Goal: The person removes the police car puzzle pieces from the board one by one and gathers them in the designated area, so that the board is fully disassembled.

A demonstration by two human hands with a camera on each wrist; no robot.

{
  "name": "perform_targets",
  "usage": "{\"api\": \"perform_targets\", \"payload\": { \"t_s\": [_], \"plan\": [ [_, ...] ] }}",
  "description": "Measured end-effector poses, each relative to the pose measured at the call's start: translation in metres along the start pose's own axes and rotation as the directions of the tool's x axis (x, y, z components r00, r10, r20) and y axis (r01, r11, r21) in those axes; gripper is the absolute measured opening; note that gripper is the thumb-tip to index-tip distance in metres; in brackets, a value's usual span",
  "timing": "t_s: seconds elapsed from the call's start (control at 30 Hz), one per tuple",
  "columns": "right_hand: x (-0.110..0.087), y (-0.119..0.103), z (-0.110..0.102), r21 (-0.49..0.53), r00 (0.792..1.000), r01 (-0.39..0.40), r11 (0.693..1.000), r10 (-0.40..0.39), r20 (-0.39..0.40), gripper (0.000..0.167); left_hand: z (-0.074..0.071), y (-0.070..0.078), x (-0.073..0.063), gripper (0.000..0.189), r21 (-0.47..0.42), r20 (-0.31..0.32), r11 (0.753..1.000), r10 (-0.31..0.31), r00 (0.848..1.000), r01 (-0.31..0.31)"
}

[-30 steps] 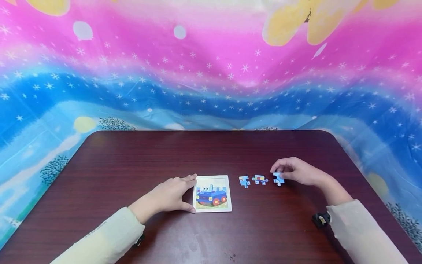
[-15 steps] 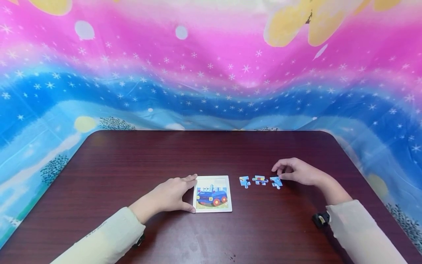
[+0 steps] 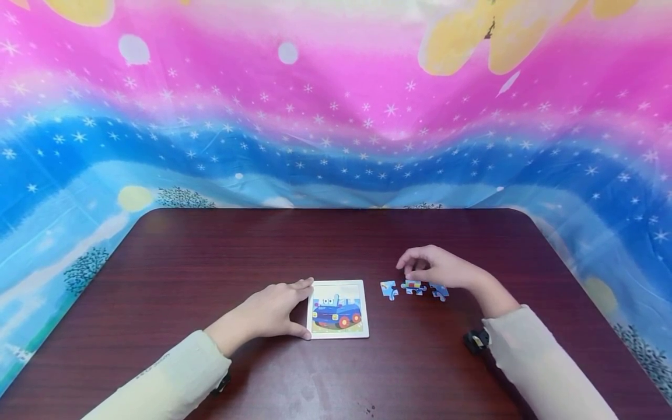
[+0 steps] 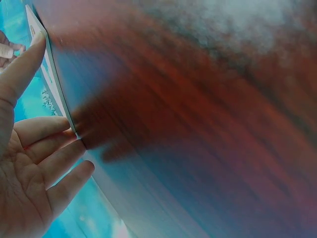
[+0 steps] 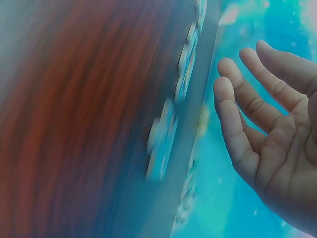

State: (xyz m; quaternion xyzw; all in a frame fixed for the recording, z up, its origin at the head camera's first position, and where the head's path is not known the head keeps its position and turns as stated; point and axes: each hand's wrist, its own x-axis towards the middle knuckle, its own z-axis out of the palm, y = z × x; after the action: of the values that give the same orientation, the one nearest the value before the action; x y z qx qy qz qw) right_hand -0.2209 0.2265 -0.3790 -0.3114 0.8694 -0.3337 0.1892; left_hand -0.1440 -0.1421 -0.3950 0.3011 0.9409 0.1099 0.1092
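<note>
My left hand (image 3: 275, 307) rests at the left edge of a white-framed jigsaw puzzle board (image 3: 338, 335) picturing a blue car. In the left wrist view, its thumb and fingertips touch the rim of the board (image 4: 54, 82) and the fingers are nearly straight. Right of the board lie three loose puzzle pieces in a row: a left piece (image 3: 388, 290), a middle piece (image 3: 414, 287) and a right piece (image 3: 440, 293). Over the middle and right pieces hovers my right hand (image 3: 443, 268), partly covering them. The right wrist view shows this hand holding nothing, fingers loosely bent.
Everything lies on a dark reddish-brown table (image 3: 252, 245) with rounded far corners. A pink and blue patterned cloth (image 3: 336, 128) hangs behind the table and along its sides. Black camera mounts sit at both wrists, including the right wrist mount (image 3: 476, 340).
My right hand set the right puzzle piece down flat at the end of the row, let go and moved left over the middle piece. The left hand and the board stayed put.
</note>
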Motion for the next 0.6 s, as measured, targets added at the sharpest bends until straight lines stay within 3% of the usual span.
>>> {"api": "perform_targets", "payload": {
  "t_s": [0.6],
  "plan": [
    [0.060,-0.052,0.044,-0.010,0.990,0.081,0.997,-0.080,0.114,0.017,-0.001,0.000,0.001,0.089,-0.005,0.019,1.000,-0.008,1.000,0.008]
  ]
}}
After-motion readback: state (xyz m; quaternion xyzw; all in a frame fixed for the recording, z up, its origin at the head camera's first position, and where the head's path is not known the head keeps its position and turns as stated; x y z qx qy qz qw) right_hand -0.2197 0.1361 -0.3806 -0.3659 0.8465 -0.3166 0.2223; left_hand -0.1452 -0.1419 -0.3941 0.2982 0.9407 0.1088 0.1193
